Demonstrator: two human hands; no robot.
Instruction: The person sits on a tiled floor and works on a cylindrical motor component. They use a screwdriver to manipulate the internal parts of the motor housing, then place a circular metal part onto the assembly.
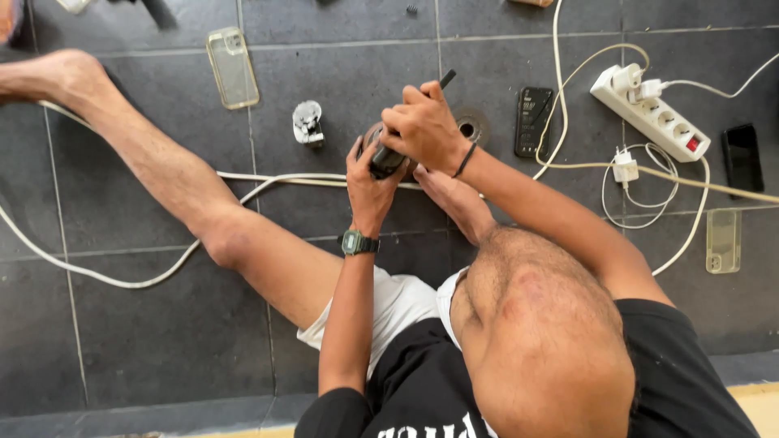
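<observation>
My right hand (423,128), with a dark band on its wrist, is closed around a black rod-like tool (445,79). The tool's thin end sticks out above the fist and its thicker end (385,162) points down into my left hand. My left hand (369,188), with a green wristwatch, holds a small round greyish part (372,136) against the tool. Most of that part is hidden by my fingers. Both hands meet above the dark tiled floor (146,324), just past my bent knee and foot (453,203).
My other leg (162,170) stretches to the far left. On the floor lie a clear phone case (232,67), a white plug (308,123), a round disc (471,126), a black phone (534,122), a white power strip (651,113), a charger (625,168), another phone (742,158), a second clear case (722,240) and a white cable (268,180).
</observation>
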